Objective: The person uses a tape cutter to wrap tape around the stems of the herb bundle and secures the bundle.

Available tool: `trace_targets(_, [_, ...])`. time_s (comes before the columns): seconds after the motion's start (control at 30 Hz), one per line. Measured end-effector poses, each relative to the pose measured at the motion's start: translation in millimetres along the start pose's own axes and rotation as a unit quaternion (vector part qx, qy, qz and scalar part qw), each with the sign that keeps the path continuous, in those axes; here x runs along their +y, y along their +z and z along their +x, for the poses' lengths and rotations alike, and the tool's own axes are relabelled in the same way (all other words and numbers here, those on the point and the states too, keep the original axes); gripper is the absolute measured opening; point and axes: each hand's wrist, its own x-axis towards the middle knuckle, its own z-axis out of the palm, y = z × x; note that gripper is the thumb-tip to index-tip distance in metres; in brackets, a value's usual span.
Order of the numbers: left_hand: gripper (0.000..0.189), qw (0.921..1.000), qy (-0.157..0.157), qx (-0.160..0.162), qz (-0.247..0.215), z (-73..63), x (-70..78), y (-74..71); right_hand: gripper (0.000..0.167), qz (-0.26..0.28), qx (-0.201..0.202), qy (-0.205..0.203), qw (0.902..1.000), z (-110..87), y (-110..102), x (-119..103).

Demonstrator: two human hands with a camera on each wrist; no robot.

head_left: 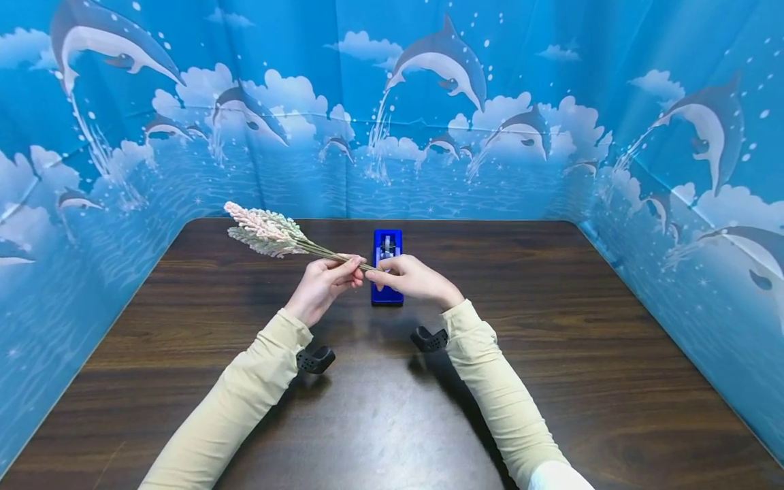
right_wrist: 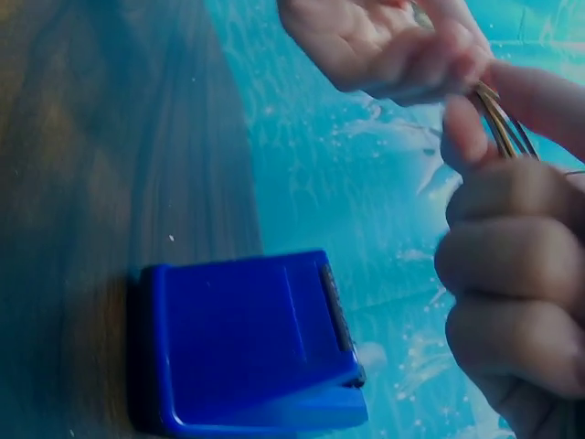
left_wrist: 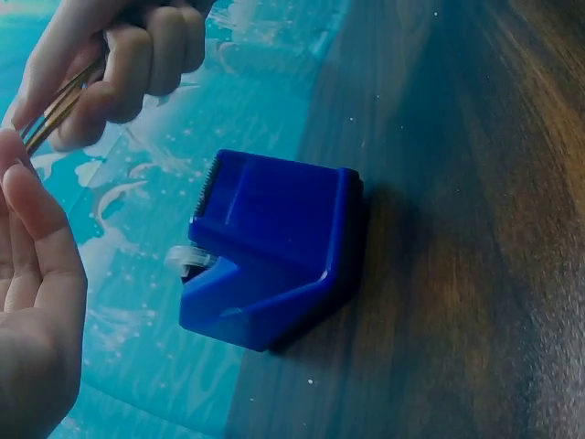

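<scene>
A bunch of artificial flower sprigs point(head_left: 263, 230), pale pink and grey-green, is held above the table, heads towards the far left. My left hand point(head_left: 327, 282) pinches its thin stems point(head_left: 324, 252) between thumb and fingers. At the lower stem ends, my right hand point(head_left: 416, 278) grips with curled fingers, close beside the left. The right wrist view shows the stems point(right_wrist: 503, 123) running between both hands. Below and behind the right hand stands a blue tape dispenser point(head_left: 388, 297) with a clear roll; its toothed cutting edge shows in the left wrist view, on the dispenser point(left_wrist: 274, 215).
The dark wood-grain table point(head_left: 569, 340) carries the dispenser near its far edge. A blue curtain point(head_left: 294, 184) printed with dolphins hangs around the back and sides. Black perforated pieces point(head_left: 315, 359) sit at both wrists, beside the cream sleeves.
</scene>
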Motion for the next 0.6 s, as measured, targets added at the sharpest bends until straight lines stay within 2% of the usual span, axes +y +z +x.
trace_targets(0.1, [0.016, 0.9989, -0.024, -0.020, 0.035, 2.1, 0.3, -1.8, 0.034, -0.017, -0.002, -0.023, 0.9996, 0.0, -2.2, 4.6])
trace_targets(0.17, [0.018, 0.9948, -0.049, -0.048, 0.075, 3.1, 2.3, -3.5, 0.034, -0.029, -0.002, -0.035, 0.9990, -1.0, -4.1, 5.9])
trace_targets(0.2, [0.022, 0.9908, -0.061, -0.070, 0.098, 3.6, 3.9, -4.1, 0.034, -0.035, -0.002, -0.038, 0.9987, -1.5, -5.1, 6.7])
trace_targets(0.27, [0.030, 0.9778, -0.076, -0.119, 0.155, 2.6, 9.5, -4.0, 0.034, -0.050, -0.006, -0.039, 0.9979, -2.8, -7.4, 7.6])
trace_targets(0.33, [0.032, 0.9629, -0.061, -0.156, 0.211, 0.4, 17.0, -1.5, 0.035, -0.069, -0.018, -0.035, 0.9968, -4.2, -9.8, 9.2])
trace_targets(0.37, [0.032, 0.9558, -0.036, -0.164, 0.241, -0.9, 21.5, 1.3, 0.036, -0.079, -0.026, -0.031, 0.9961, -4.6, -10.9, 10.8])
trace_targets(0.4, [0.030, 0.9440, 0.004, -0.163, 0.287, -1.9, 25.9, 4.4, 0.038, -0.085, -0.036, -0.027, 0.9954, -5.0, -12.0, 12.6])
trace_targets(0.43, [0.028, 0.9278, 0.045, -0.151, 0.338, -3.0, 30.6, 8.0, 0.039, -0.088, -0.046, -0.024, 0.9948, -5.4, -13.0, 14.4])
trace_targets(0.47, [0.026, 0.9066, 0.085, -0.134, 0.391, -3.2, 34.7, 11.4, 0.041, -0.087, -0.055, -0.021, 0.9944, -5.7, -14.1, 16.2])
trace_targets(0.5, [0.024, 0.8800, 0.118, -0.114, 0.446, -2.5, 37.7, 14.2, 0.041, -0.083, -0.063, -0.017, 0.9944, -6.0, -15.0, 18.0])
trace_targets(0.53, [0.024, 0.8497, 0.140, -0.099, 0.499, -1.3, 39.8, 16.3, 0.042, -0.075, -0.069, -0.014, 0.9947, -6.1, -15.8, 20.1])
trace_targets(0.57, [0.027, 0.8162, 0.157, -0.091, 0.548, 0.8, 40.6, 17.2, 0.043, -0.065, -0.074, -0.011, 0.9951, -6.3, -16.4, 21.8])
trace_targets(0.6, [0.030, 0.7844, 0.162, -0.093, 0.591, 2.9, 40.4, 17.3, 0.043, -0.054, -0.078, -0.007, 0.9955, -6.8, -17.0, 23.3])
